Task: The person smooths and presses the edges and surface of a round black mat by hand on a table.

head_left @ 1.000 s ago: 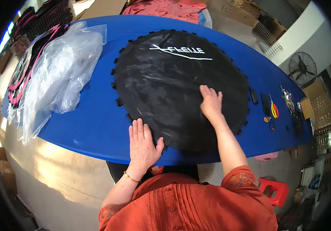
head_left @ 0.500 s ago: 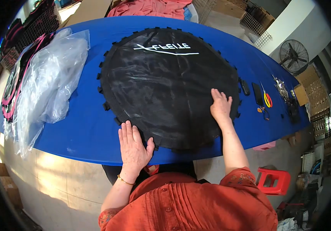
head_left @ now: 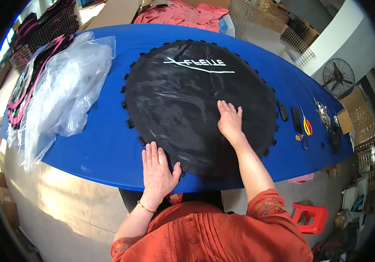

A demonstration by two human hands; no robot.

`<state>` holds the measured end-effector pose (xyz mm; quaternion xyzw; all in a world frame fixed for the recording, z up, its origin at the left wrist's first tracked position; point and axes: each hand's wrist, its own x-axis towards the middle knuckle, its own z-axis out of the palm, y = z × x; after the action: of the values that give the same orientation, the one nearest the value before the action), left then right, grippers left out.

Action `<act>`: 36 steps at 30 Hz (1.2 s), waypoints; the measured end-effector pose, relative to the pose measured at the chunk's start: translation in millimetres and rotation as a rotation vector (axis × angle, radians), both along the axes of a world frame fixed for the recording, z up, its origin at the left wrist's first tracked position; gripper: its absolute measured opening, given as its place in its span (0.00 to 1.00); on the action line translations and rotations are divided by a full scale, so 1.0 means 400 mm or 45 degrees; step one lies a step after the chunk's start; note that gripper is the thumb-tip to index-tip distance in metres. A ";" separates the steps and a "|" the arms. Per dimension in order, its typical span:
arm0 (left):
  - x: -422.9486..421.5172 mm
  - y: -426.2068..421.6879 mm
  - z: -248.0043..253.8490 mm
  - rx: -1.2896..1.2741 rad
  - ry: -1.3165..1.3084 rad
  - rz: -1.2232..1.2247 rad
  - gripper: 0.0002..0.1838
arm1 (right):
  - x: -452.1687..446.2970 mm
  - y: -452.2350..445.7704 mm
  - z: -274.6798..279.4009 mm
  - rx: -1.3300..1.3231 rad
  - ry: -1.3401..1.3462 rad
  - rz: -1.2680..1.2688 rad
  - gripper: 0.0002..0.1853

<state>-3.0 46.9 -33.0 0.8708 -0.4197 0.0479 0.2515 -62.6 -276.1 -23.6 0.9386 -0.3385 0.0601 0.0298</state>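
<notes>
A round black mat point(head_left: 196, 118) with tabs along its rim and white lettering near its far side lies flat on the blue-covered table point(head_left: 100, 157). My left hand point(head_left: 157, 168) rests at the mat's near-left edge, fingers stretched out and palm down. Farther in, right of the mat's middle, my right hand point(head_left: 230, 121) lies flat on the black fabric with its fingers extended. Neither hand holds anything.
Clear plastic bags point(head_left: 76, 91) lie over pink-and-black pieces on the left. On the right are yellow-and-red-handled scissors point(head_left: 308, 127), a black phone-like slab point(head_left: 296, 120) and small metal parts point(head_left: 322, 113). A red stool point(head_left: 311, 218) stands below; a fan point(head_left: 339, 77) is beyond.
My right hand has slid left across the mat, from near its right edge toward the middle. My left hand stays at the near-left edge. The camera view has shifted slightly.
</notes>
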 end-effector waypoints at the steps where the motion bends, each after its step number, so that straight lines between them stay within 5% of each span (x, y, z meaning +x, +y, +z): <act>1: 0.000 0.000 -0.001 0.001 -0.005 0.015 0.42 | 0.030 0.011 0.003 0.020 -0.013 0.034 0.36; 36: 0.005 0.003 -0.004 -0.045 -0.004 -0.017 0.41 | 0.415 0.345 0.018 0.092 -0.030 0.758 0.36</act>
<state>-1.0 47.9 -34.6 0.8633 -0.4250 0.0549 0.2666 103.4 -137.9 -16.6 0.9963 -0.0506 0.0650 -0.0264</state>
